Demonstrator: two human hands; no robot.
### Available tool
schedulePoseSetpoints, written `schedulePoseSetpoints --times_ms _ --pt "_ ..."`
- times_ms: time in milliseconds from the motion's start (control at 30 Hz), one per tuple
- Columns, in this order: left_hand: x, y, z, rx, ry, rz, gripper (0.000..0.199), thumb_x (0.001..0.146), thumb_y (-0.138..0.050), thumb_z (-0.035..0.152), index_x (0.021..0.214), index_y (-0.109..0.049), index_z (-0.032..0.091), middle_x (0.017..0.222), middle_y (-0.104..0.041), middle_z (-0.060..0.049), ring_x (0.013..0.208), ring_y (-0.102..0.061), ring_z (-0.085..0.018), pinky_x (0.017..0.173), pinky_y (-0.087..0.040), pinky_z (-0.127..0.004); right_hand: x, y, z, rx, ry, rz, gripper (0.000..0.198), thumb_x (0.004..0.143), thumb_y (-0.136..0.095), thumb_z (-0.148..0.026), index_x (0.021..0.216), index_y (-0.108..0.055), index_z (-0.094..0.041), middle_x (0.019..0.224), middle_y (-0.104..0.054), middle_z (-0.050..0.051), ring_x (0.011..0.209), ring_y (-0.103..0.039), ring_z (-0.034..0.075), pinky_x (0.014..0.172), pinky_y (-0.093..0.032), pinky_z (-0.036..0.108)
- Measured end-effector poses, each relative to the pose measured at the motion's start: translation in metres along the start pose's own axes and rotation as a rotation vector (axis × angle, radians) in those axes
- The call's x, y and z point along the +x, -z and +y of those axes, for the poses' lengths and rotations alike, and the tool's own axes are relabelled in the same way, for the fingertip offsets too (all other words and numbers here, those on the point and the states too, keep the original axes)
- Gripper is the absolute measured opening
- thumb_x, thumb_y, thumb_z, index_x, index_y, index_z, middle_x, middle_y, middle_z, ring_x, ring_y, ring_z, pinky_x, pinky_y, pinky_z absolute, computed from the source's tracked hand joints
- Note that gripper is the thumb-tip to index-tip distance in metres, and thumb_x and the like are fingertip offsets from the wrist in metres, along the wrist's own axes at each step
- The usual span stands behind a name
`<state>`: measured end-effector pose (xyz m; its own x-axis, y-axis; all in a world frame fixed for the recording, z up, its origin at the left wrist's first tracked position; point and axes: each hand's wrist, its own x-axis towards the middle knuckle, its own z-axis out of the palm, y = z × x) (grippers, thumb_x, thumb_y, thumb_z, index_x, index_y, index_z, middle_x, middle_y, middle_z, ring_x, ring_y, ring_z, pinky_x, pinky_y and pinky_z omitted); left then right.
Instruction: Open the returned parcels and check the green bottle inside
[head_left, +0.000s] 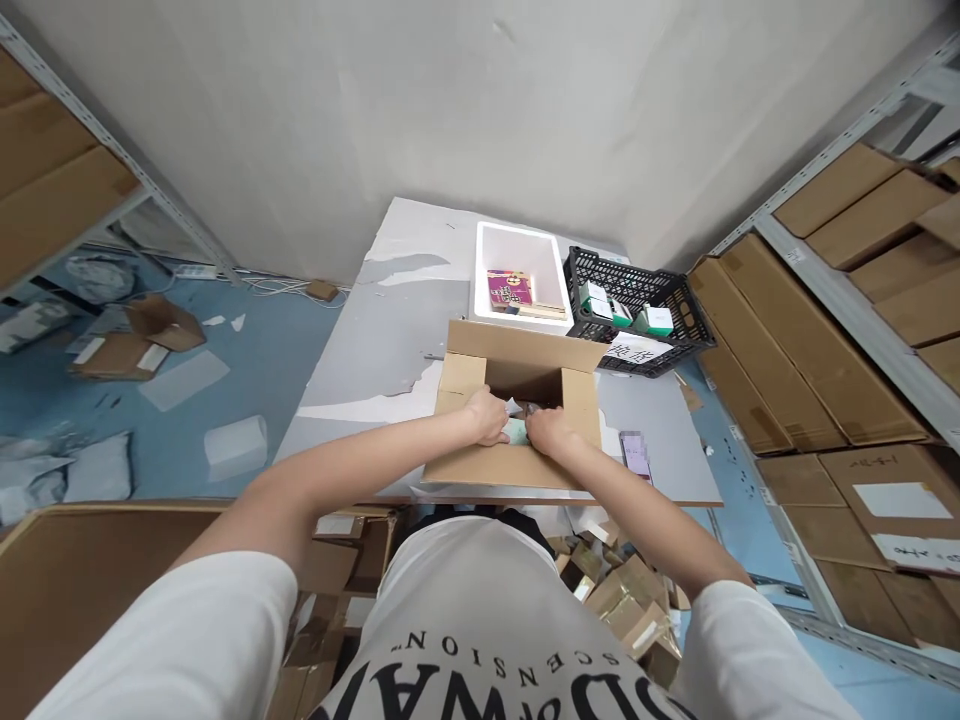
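Note:
An open cardboard box [502,467] stands at the table's front edge with its flaps folded outward. Both of my hands reach into its mouth. My left hand [487,417] is closed at the left side of a pale green flat item [516,432], with a small white piece [513,407] sticking up beside it. On the item's right, my right hand [549,430] has its fingers curled together; a small greyish thing shows at the fingertips, too little to name. The bottom of the box is mostly hidden by shadow and my hands.
Behind the box stand a white foam box [517,245] holding a purple book [510,288] and a black crate [637,275] with green-white small boxes. A phone [635,455] lies right. Shelves of cartons [780,350] flank the table [330,370]; cartons and scraps litter the floor.

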<state>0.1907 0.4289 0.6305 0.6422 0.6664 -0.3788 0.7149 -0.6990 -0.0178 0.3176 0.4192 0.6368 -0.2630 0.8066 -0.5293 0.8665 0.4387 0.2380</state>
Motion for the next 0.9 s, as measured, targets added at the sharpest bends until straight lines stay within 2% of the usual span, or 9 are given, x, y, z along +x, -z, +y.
schedulePoseSetpoints --times_ms 67,133,267,333,433,533,633,767,900 --pt "-0.008 0.004 0.0 0.04 0.03 -0.004 0.05 0.088 -0.047 0.055 0.092 -0.074 0.013 0.095 -0.072 -0.019 0.096 -0.065 -0.032 0.097 -0.032 -0.044 -0.006 0.001 0.003 0.013 -0.125 0.0 0.035 0.091 -0.041 -0.016 0.111 -0.068 -0.004 0.114 -0.064 0.028 0.108 -0.062 0.036 0.089 -0.046 0.052" --pt "-0.018 0.009 -0.001 0.036 0.117 0.014 0.057 0.085 -0.046 0.064 0.091 -0.075 0.015 0.095 -0.072 -0.018 0.099 -0.064 -0.034 0.104 -0.025 -0.048 -0.015 0.001 0.011 0.038 -0.255 0.02 0.045 0.091 -0.048 -0.034 0.122 -0.061 -0.003 0.129 -0.055 0.03 0.122 -0.051 0.041 0.092 -0.043 0.056" --pt "-0.038 0.006 -0.007 -0.068 0.397 0.045 0.083 0.061 -0.054 0.083 0.101 -0.074 0.013 0.105 -0.07 -0.022 0.113 -0.055 -0.045 0.111 -0.004 -0.057 -0.036 -0.017 0.044 0.092 -0.361 0.08 0.097 0.076 -0.056 -0.068 0.147 -0.032 -0.006 0.155 -0.02 0.026 0.142 -0.015 0.044 0.106 -0.024 0.063" --pt "-0.049 -0.006 -0.01 -0.101 0.502 0.095 0.105 0.051 -0.054 0.088 0.12 -0.065 0.009 0.127 -0.058 -0.025 0.129 -0.04 -0.047 0.113 0.002 -0.055 -0.044 -0.039 0.064 0.169 -0.369 0.172 0.115 0.069 -0.054 -0.078 0.151 -0.019 -0.005 0.157 -0.007 0.026 0.143 -0.006 0.045 0.109 -0.018 0.063" --pt "-0.062 -0.032 -0.009 -0.16 0.594 0.229 0.128 0.049 -0.051 0.09 0.142 -0.039 0.003 0.151 -0.028 -0.027 0.144 -0.014 -0.042 0.115 0.004 -0.052 -0.046 -0.082 0.088 0.366 -0.358 0.321 0.129 0.064 -0.05 -0.085 0.151 -0.002 -0.004 0.156 0.002 0.029 0.143 0.0 0.046 0.108 -0.015 0.065" --pt "-0.069 -0.055 -0.005 -0.265 0.631 0.342 0.141 0.046 -0.054 0.089 0.147 -0.021 -0.003 0.154 -0.011 -0.029 0.145 -0.002 -0.043 0.114 0.003 -0.058 -0.04 -0.121 0.098 0.638 -0.284 0.418 0.121 0.072 -0.045 -0.081 0.151 0.009 -0.007 0.157 0.001 0.025 0.146 0.001 0.037 0.112 -0.018 0.059" --pt "-0.068 -0.072 -0.004 -0.383 0.669 0.416 0.149 0.041 -0.062 0.086 0.148 -0.011 -0.003 0.155 -0.005 -0.029 0.144 -0.001 -0.045 0.113 -0.005 -0.061 -0.032 -0.142 0.098 0.838 -0.244 0.512 0.114 0.077 -0.048 -0.074 0.151 0.01 -0.011 0.159 -0.002 0.021 0.147 -0.004 0.031 0.115 -0.02 0.052" --pt "-0.061 -0.087 -0.009 -0.522 0.645 0.511 0.154 0.038 -0.068 0.082 0.149 -0.003 -0.002 0.155 -0.007 -0.029 0.145 -0.006 -0.042 0.115 -0.014 -0.055 -0.022 -0.148 0.096 0.915 -0.267 0.591 0.108 0.076 -0.052 -0.071 0.153 -0.001 -0.013 0.158 -0.013 0.019 0.145 -0.015 0.032 0.115 -0.021 0.051" --pt "-0.056 -0.093 -0.014 -0.592 0.606 0.58 0.156 0.037 -0.072 0.08 0.149 0.002 0.001 0.155 -0.009 -0.028 0.145 -0.008 -0.039 0.117 -0.017 -0.05 -0.015 -0.145 0.099 0.911 -0.256 0.579 0.102 0.081 -0.046 -0.067 0.152 -0.002 -0.009 0.156 -0.019 0.021 0.144 -0.023 0.03 0.114 -0.026 0.047"
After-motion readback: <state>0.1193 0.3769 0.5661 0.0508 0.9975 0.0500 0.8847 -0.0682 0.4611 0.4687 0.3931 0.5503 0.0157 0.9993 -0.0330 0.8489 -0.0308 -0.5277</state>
